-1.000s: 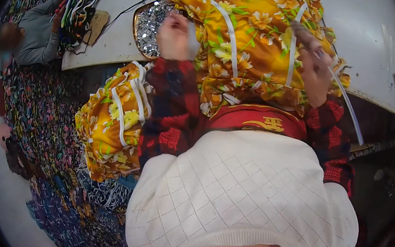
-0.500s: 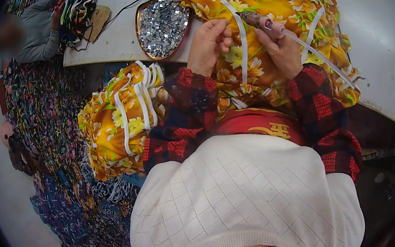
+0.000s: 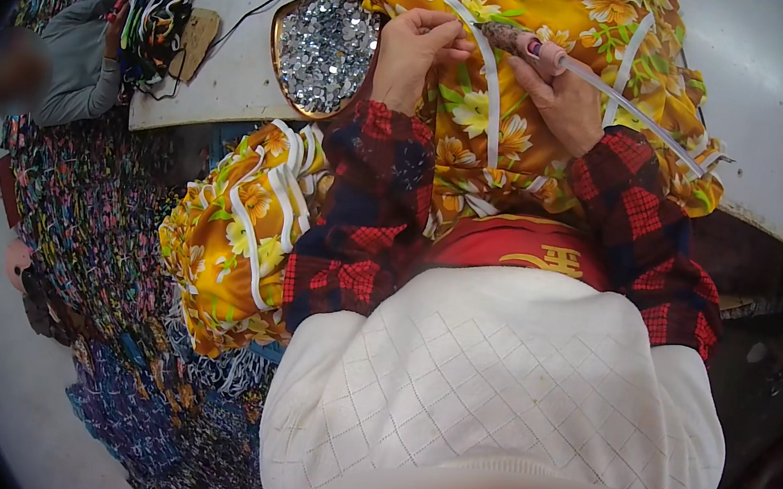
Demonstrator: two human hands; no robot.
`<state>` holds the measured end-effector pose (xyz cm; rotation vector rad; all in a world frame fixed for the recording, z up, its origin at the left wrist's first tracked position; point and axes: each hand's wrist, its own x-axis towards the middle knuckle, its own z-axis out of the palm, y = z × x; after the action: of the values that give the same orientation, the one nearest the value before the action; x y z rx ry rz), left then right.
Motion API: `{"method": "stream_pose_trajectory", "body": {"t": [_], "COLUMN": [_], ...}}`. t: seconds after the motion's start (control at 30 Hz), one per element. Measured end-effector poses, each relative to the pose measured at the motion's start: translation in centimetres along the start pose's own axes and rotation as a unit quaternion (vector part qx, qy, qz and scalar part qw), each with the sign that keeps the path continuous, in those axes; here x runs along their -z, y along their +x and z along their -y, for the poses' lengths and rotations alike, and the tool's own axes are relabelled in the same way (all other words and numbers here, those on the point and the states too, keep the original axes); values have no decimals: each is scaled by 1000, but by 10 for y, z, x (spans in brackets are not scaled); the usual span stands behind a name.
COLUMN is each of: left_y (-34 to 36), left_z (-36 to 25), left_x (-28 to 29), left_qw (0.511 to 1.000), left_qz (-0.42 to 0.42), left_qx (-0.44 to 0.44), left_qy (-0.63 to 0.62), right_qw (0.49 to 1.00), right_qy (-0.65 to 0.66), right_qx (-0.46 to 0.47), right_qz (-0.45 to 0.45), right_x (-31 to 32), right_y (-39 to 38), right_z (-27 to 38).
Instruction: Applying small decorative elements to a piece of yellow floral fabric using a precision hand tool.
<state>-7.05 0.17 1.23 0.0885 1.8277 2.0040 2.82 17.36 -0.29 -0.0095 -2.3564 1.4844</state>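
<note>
My right hand (image 3: 563, 104) is wrapped round a pink glue gun (image 3: 545, 56) with a dark, crusted nozzle. A long clear glue stick (image 3: 635, 113) trails from its back end toward the right. Beneath both hands spreads yellow floral fabric (image 3: 465, 145) with white trim strips (image 3: 490, 88). My left hand (image 3: 410, 55) is closed in a pinch by the left strip, close to the nozzle; whatever its fingertips hold is too small to make out. To its left lies a rimmed tray (image 3: 276, 46) filled with small shiny silver pieces (image 3: 327, 47).
More of the floral fabric (image 3: 238, 233) is bunched below the white table's (image 3: 221, 101) near edge, left of my arm. Dark cords (image 3: 263, 6) cross the tabletop. At far left a person in a grey sleeve (image 3: 83, 86) handles colourful cords (image 3: 156, 11). Piles of multicoloured strands (image 3: 81, 211) cover the floor.
My left hand has moved up and turned, its fingers now reaching right toward the nozzle and the white strip. My right hand keeps its grip on the glue gun. The whole view has shifted slightly.
</note>
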Motion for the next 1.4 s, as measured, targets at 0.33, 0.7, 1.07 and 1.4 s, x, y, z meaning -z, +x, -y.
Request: {"method": "stream_pose_trajectory", "body": {"t": [0.33, 0.7, 1.07, 1.4], "left_y": [7, 5, -114, -117], "left_z": [7, 6, 39, 34], "left_x": [1, 27, 3, -7], "left_qw": [996, 921, 976, 997], "left_qz": [-26, -102, 0, 2], "left_qx": [42, 1, 124, 62], "left_qy": [75, -377, -178, -52], "right_qw": [996, 981, 969, 976], "right_qy": [50, 150, 181, 168], "right_qx": [-76, -117, -124, -107], "right_qz": [1, -34, 115, 92], "right_x": [6, 28, 42, 33], "right_y": [-10, -41, -96, -97], "right_z": [1, 13, 15, 14]}}
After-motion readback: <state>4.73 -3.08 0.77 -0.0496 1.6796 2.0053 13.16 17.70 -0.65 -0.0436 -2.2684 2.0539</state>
